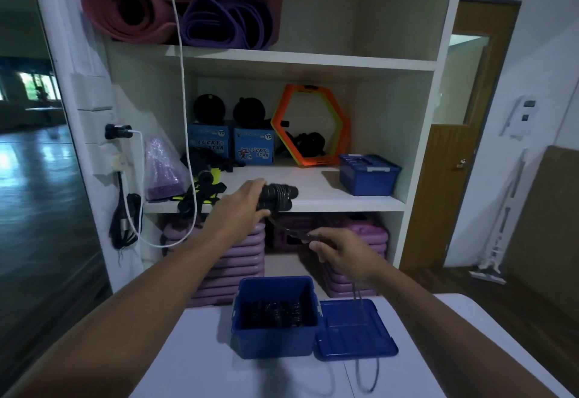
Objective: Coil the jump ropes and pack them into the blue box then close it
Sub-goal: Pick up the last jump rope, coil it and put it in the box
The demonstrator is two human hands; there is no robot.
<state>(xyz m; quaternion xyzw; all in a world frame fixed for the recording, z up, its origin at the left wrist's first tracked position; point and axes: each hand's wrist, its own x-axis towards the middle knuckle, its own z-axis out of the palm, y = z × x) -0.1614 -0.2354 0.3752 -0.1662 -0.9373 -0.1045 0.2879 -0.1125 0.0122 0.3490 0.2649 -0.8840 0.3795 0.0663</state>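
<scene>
My left hand [242,201] grips the two black handles of a jump rope [279,195], held up in front of the middle shelf. Its thin dark cord runs down to my right hand [336,249], which pinches it. From there the cord [358,303] hangs over the table in a long loop. The open blue box [275,339] stands on the white table below, with several coiled black ropes [279,311] inside. Its blue lid [354,332] lies flat on the table, right beside the box.
White shelving stands ahead. On the middle shelf sit a second closed blue box [368,175], an orange hexagon ring [310,125], two Lucky Star cartons and a tangle of black and yellow gear [205,191]. Purple step boards [238,259] stack below. A white cable [181,84] hangs on the left.
</scene>
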